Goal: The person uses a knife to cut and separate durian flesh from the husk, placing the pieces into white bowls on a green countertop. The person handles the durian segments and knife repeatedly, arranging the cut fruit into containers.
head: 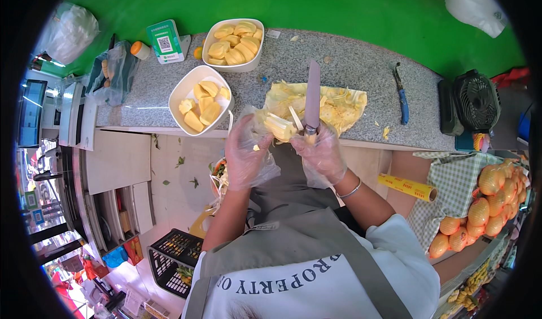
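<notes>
My left hand (247,152), in a clear plastic glove, grips a pale yellow jackfruit piece (279,127) with stringy fibres on it. In my gloved right hand (322,154) is a knife (312,94), its broad blade pointing away from me. The right fingers are close to the fruit; whether they touch it I cannot tell. A thin pale strip (295,118) stands between fruit and blade. Just beyond my hands a jackfruit rind (347,105) lies on the speckled stone counter (169,88). To the left, one white bowl (175,111) holds several jackfruit pods, and a fuller white bowl (233,68) stands behind it.
A blue-handled folding knife (403,103) lies right on the counter, near a black fan (476,101). A payment-code stand (167,44) and an orange-capped jar (139,50) are at the back left. Below are a bin of scraps (218,179), a black crate (169,259) and a yellow roll (406,187).
</notes>
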Demonstrator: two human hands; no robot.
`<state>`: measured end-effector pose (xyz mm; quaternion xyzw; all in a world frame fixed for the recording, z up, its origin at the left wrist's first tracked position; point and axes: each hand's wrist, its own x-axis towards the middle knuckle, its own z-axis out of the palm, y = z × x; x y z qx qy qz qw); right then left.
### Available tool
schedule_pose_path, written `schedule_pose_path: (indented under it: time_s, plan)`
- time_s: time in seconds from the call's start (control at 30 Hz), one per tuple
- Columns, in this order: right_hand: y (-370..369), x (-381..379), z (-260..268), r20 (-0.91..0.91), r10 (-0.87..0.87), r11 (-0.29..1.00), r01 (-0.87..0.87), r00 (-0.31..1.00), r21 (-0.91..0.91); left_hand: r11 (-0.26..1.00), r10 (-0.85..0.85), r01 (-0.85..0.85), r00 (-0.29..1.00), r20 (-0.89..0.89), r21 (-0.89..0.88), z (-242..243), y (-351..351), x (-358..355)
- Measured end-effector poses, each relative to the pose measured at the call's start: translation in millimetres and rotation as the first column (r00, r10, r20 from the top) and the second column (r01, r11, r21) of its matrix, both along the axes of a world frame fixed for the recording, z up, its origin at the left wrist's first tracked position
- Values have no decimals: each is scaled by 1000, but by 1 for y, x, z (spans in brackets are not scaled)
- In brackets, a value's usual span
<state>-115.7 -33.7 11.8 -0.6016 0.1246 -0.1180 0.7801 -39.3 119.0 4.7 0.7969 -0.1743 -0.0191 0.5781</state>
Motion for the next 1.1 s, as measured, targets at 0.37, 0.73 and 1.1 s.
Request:
schedule_pose_path:
  time_s: [0.37, 0.73, 1.1]
  plan:
    - [-4, -4, 15, -51, 5, 976, 7, 999, 216, 845, -448, 264, 825, -345, -465, -8, 13, -5]
    - [2, -6, 13, -87, 72, 979, -54, 994, 198, 928, -266, 167, 923, -279, -333, -5, -7, -21]
    - [10, -2, 10, -10, -5, 991, 7, 1000, 130, 930, -296, 151, 849, -438, -335, -4, -6, -20]
